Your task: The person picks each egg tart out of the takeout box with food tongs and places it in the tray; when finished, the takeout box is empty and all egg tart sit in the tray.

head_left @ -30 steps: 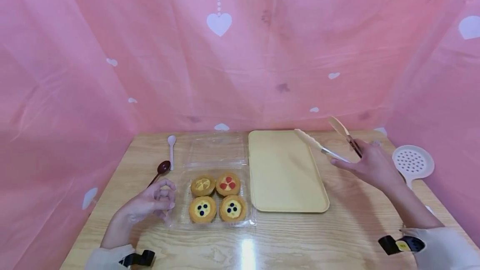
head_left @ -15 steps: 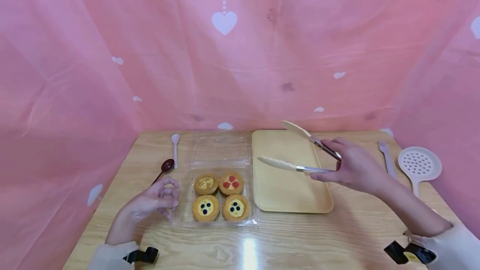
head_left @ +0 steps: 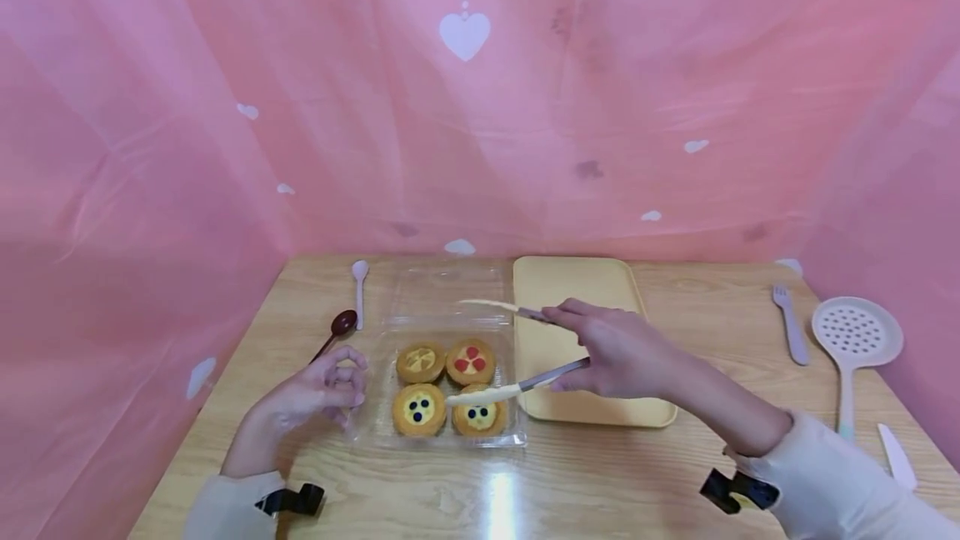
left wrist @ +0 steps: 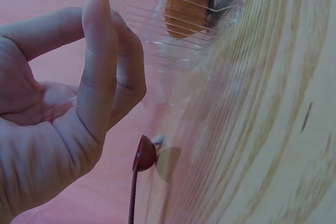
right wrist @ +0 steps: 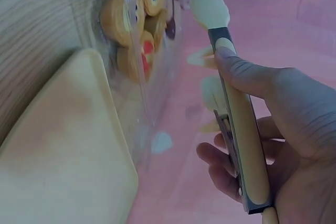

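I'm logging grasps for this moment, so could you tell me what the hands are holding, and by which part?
The right hand grips the tongs by their handle end, arms spread over the tarts. The left hand holds nothing, resting beside the clear box.

I count four fruit tarts (head_left: 447,387), two spoons (head_left: 360,288), one tray (head_left: 577,290), one tongs (head_left: 510,348), one fork (head_left: 789,322), one skimmer (head_left: 855,340).
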